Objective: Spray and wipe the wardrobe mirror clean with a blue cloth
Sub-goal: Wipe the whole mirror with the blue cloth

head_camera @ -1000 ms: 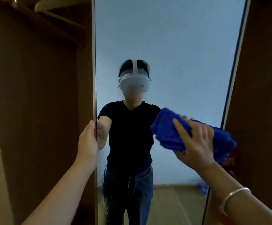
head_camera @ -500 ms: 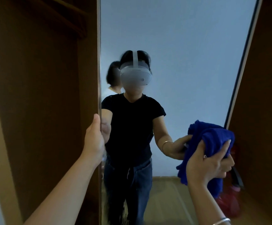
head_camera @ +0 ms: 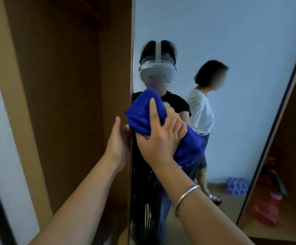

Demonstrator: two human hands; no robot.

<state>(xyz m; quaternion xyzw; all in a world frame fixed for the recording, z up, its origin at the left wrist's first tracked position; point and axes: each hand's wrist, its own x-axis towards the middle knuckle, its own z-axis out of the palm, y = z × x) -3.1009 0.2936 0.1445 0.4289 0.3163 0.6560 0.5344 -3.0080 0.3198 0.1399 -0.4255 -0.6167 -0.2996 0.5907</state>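
Head view: the right hand presses a bunched blue cloth against the wardrobe mirror at its left edge, fingers curled round it. The left hand grips that edge, steadying the door. The cloth's long axis slants from upper left to lower right. Pushing too hard could swing the door and smear the glass.

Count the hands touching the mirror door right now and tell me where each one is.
2. The left hand grips the mirror door's left edge. The right hand presses the blue cloth against the glass close beside it. Their reflections are not counted.
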